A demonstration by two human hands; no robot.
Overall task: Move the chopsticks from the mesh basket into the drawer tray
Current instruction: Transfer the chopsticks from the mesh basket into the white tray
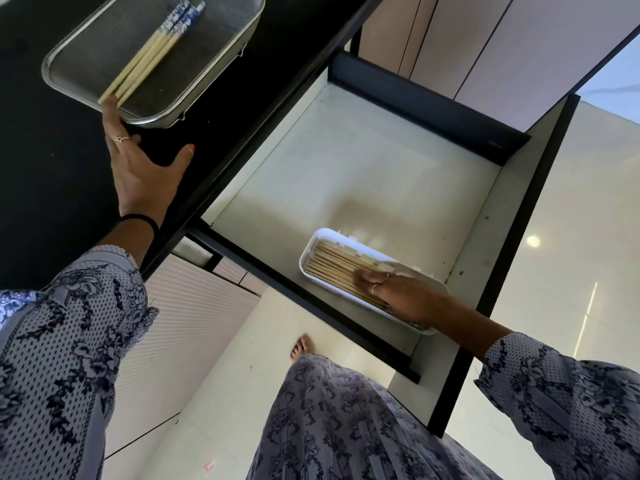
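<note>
A steel mesh basket point(207, 74) sits on the black counter at the upper left. In it lie several chopsticks point(145, 60) with pale shafts and blue-patterned tops. My left hand point(145, 168) reaches over the basket's near rim, fingers spread, one fingertip touching the chopsticks' pale ends. In the open drawer point(346, 174) stands a white tray point(311, 251) filled with many pale chopsticks point(332, 268). My right hand point(401, 296) lies flat on those chopsticks, covering the tray's right half; whether it grips any is hidden.
The black counter point(52, 168) edge runs diagonally above the drawer. The drawer's dark walls point(426, 109) enclose a wide bare pale floor left of the tray. Below are my patterned dress, a bare foot point(301, 348) and glossy floor tiles.
</note>
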